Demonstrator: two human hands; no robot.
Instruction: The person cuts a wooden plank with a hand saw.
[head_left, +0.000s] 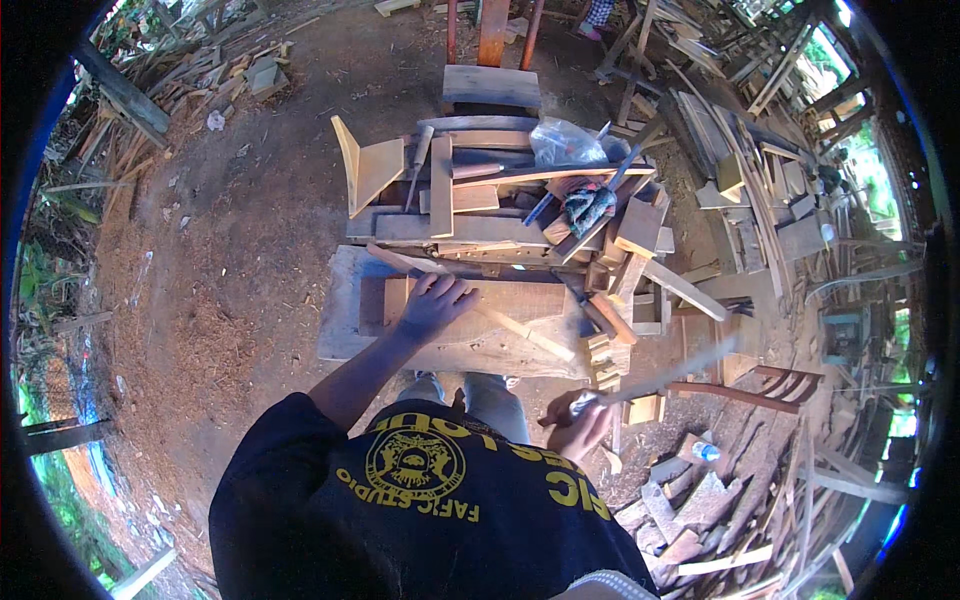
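Wooden strip [525,331] slants across desk [340,300]; left hand [437,303] has fingers around it. Right hand [582,430] grips probable handsaw [670,377], blade blurred. Risk: one-handed hold may let strip pivot under sideways push.

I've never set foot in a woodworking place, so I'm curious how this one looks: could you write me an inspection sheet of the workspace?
Surface: wooden bench, its near edge toward the person, its far side crowded.
Work pieces: wooden strip lying slantwise over the bench; long-bladed tool, perhaps a saw, its blade blurred.
Clutter: wood blocks, a clear plastic bag and a crumpled cloth beyond the strip.
Hands: left hand on the strip; right hand closed around the tool's handle, off the bench's near right corner.
Cables: nothing seen.
Surroundings: brown floor with scattered debris; wood scraps heaped at lower right, a bottle among them.
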